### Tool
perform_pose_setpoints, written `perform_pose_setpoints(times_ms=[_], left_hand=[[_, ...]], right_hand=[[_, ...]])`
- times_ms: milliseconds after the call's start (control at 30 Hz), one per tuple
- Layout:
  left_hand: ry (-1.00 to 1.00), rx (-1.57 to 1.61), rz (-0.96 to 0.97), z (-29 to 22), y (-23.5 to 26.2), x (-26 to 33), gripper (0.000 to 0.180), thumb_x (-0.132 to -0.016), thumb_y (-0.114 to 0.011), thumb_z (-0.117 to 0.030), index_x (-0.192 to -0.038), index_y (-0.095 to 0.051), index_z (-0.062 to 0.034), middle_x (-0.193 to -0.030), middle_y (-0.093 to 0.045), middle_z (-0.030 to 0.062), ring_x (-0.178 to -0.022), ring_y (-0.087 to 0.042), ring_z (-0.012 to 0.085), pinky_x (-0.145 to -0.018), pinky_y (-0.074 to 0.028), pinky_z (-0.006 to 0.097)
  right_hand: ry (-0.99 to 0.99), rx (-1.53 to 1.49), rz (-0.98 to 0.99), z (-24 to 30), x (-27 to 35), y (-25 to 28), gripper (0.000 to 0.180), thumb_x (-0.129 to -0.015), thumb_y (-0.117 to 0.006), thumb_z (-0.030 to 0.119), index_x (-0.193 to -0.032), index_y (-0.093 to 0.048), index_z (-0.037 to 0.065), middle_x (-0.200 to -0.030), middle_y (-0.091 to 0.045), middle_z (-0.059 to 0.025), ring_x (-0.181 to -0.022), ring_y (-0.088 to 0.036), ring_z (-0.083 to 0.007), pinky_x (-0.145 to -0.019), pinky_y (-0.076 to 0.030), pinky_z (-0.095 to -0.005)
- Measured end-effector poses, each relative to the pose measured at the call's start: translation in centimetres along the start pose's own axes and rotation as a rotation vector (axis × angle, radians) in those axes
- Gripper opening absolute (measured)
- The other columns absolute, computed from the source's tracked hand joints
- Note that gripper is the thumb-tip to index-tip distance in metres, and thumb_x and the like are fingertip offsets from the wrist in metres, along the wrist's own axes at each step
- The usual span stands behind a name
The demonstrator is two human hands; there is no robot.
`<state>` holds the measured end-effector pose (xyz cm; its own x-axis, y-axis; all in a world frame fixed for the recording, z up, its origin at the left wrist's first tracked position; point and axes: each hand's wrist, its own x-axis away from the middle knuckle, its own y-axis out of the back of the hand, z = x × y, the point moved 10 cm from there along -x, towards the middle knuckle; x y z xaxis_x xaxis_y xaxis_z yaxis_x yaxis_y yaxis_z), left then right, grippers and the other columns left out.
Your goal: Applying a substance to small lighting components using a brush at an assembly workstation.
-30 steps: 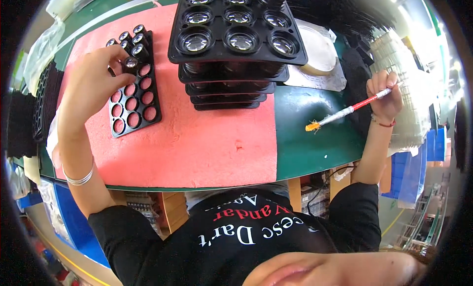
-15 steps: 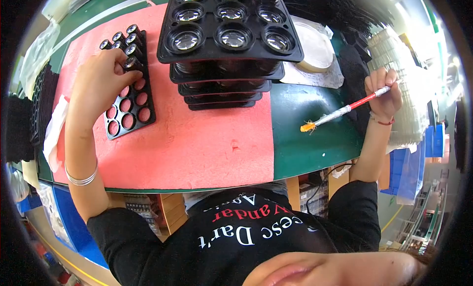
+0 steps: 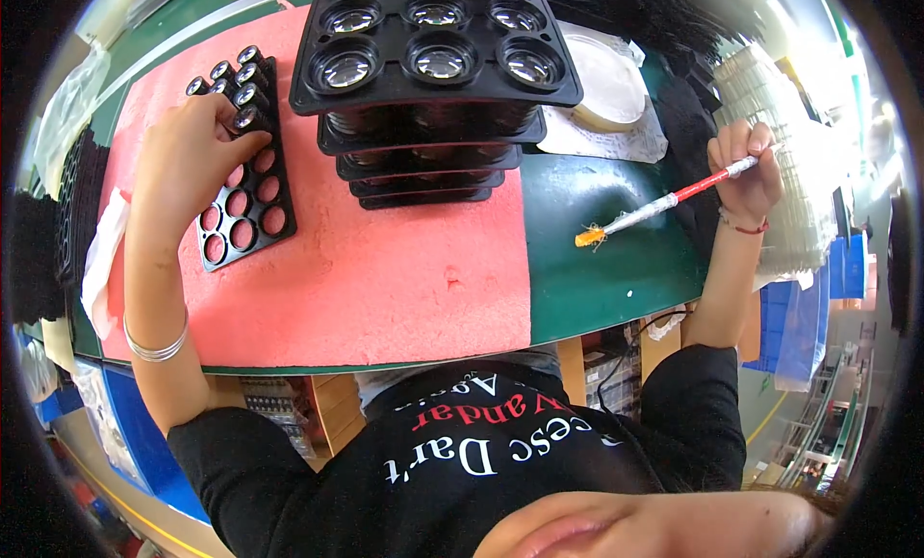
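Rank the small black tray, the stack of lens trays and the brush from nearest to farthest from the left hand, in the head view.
1. Small black tray: under the left hand.
2. Stack of lens trays: middle of the table.
3. Brush: far side, in the right hand.

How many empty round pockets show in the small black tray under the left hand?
6. On the small tray, three pairs of empty pockets sit at its near end. The left hand may hide more.

Both hands [image 3: 188, 159] [image 3: 743, 164] outstretched, fingers curled, well apart.
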<state>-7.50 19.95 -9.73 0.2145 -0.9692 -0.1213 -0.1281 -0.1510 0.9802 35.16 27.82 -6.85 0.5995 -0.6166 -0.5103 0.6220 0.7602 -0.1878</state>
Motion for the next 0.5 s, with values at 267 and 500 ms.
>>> perform_pose_setpoints(times_ms=[267,500], left_hand=[[0.081,0.037,-0.030,0.6,2.4,1.3,0.031,-0.067,-0.072,-0.027,-0.077,-0.059,0.0001,-0.060,-0.056,0.0088,-0.057,-0.056,0.0206,-0.055,-0.042,0.032],[0.014,0.430,-0.419,-0.2,8.5,2.3,0.014,-0.082,-0.064,-0.017,-0.084,-0.062,-0.0035,-0.067,-0.046,-0.0046,-0.056,-0.035,0.0020,-0.050,-0.028,0.021]], right_hand=[[0.014,-0.009,0.009,0.2,-0.2,0.0,0.019,-0.089,-0.050,0.022,-0.090,-0.054,0.004,-0.074,-0.048,-0.0080,-0.062,-0.041,-0.0132,-0.056,-0.032,-0.0258],[0.020,-0.008,-0.045,0.5,-0.1,0.6,0.019,-0.089,-0.051,0.022,-0.087,-0.054,0.004,-0.075,-0.051,-0.0095,-0.063,-0.044,-0.0146,-0.059,-0.035,-0.0263]])
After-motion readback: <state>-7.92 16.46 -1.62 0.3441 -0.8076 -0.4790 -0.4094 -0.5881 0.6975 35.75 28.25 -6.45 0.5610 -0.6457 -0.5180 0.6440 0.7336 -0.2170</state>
